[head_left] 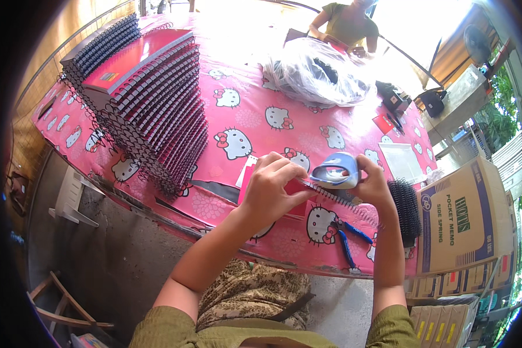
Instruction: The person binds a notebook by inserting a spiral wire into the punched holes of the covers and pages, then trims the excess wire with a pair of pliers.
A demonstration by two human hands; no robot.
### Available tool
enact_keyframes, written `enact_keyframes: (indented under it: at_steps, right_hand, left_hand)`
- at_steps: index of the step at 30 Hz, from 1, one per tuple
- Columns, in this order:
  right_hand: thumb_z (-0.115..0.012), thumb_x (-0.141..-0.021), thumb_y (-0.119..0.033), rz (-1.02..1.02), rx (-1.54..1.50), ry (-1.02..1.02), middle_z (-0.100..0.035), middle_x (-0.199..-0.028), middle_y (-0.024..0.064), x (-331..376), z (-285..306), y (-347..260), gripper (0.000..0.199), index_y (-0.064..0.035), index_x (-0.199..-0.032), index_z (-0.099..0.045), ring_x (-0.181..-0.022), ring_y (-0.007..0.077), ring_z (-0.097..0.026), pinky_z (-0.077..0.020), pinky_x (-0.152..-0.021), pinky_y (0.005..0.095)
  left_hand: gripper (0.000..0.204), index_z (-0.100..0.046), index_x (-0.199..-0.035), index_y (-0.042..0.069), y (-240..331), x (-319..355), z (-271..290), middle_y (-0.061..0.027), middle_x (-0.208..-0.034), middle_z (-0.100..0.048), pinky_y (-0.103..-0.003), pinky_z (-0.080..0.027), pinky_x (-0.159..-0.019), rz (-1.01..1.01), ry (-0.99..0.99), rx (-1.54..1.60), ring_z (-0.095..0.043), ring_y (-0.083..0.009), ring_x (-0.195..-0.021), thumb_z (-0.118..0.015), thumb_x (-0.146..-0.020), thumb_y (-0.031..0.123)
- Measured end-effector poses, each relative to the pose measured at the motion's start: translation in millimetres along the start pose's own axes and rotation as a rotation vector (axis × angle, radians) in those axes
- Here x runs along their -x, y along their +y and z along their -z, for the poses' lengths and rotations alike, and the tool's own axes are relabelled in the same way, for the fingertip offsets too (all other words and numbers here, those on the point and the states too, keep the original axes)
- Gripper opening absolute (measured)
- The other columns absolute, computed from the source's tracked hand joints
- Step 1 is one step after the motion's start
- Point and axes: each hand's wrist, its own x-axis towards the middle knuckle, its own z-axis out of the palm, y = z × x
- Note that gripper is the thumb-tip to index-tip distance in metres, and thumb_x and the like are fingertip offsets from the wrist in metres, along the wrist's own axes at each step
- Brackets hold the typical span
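My left hand [275,187] pinches the edge of a small red memo pad [298,197], where a thin spiral coil [342,203] sticks out to the right past the pad's edge. My right hand [373,182] is closed round the side of a blue and white hand-held tool [336,171] with a looped handle. The tool lies close above the coil; whether it touches the coil I cannot tell. Blue-handled cutting pliers [351,240] lie spread on the table below the coil, near the front edge.
Tall stacks of spiral-bound red pads [156,98] stand at the left. Black coils [405,211] lie beside a cardboard box [461,217] at the right. Across the pink patterned table [238,200], a person [354,26] works behind a clear plastic bag [322,72] holding dark things.
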Motion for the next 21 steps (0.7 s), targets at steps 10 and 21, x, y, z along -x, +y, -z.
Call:
enact_keyframes:
  at_steps: [10,21]
  right_hand:
    - [-0.075,-0.064,-0.002,0.052,-0.166,0.055,-0.066,-0.093,0.0022,-19.1,-18.2,-8.9,0.046,-0.0032,-0.108,-0.063,-0.086,0.0138,-0.062,-0.051,-0.08,0.0302]
    - [-0.072,-0.067,0.003,0.012,-0.017,-0.013,-0.067,-0.092,0.0082,-46.1,-20.7,-22.8,0.044,0.0012,-0.109,-0.06,-0.08,0.0144,-0.066,-0.0567,-0.069,0.0307]
  left_hand:
    - [0.052,-0.063,-0.113,0.007,-6.5,-8.0,14.2,-0.011,-0.109,-0.061,-0.038,-0.048,-0.093,0.192,0.034,0.021,-0.058,-0.0257,-0.107,-0.085,-0.066,0.012]
    - [0.038,-0.065,-0.118,0.005,-23.9,9.5,11.0,-0.003,-0.103,-0.068,-0.027,-0.054,-0.084,0.521,0.173,0.49,-0.063,-0.0086,-0.092,-0.073,-0.082,0.001]
